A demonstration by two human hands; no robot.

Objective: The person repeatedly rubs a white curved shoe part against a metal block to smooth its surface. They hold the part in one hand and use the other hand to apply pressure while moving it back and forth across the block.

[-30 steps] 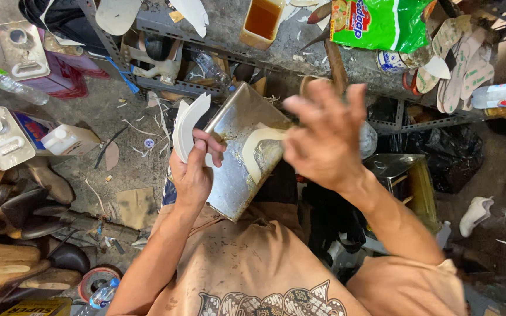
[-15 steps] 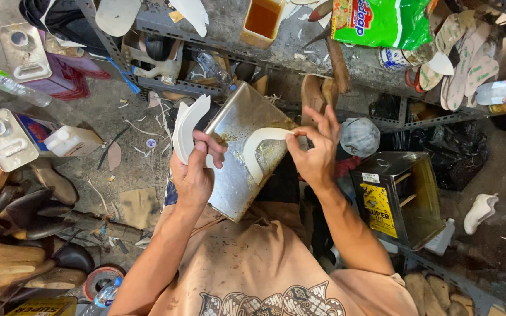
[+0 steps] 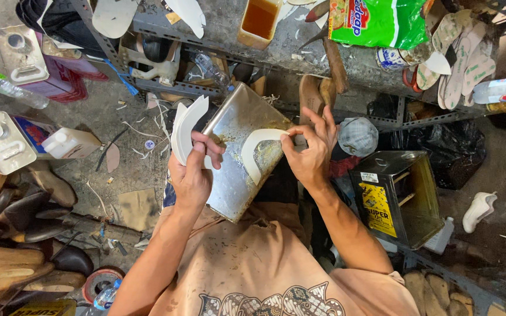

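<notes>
The white curved strip [image 3: 257,153] lies flat on the face of the metal plate [image 3: 238,155], which rests tilted against my lap below the edge of the bench [image 3: 229,35]. My right hand [image 3: 310,153] sits at the plate's right side, its fingers [image 3: 291,140] pinched shut on the upper end of the strip where it bends toward the plate's edge. My left hand [image 3: 191,172] is at the plate's left side — its fingers [image 3: 209,153] curled closed around a small stack of white curved pieces [image 3: 185,130] that stand up past the plate's upper left corner, the fingertips also pressing on the plate's surface. Just right of the plate, beyond my right hand, a wooden shoe form [image 3: 310,93] stands upright and a grey cloth bundle [image 3: 357,137] sits beside it. Lower right of the plate is a square metal can [image 3: 393,196] with a yellow label. Above the plate, on the bench, are a tub of amber liquid [image 3: 259,20] and a green snack bag [image 3: 376,22]. Far left of the plate — on the floor — lie dark shoe lasts [image 3: 24,213] and a flat tin with a round cap [image 3: 4,143].
</notes>
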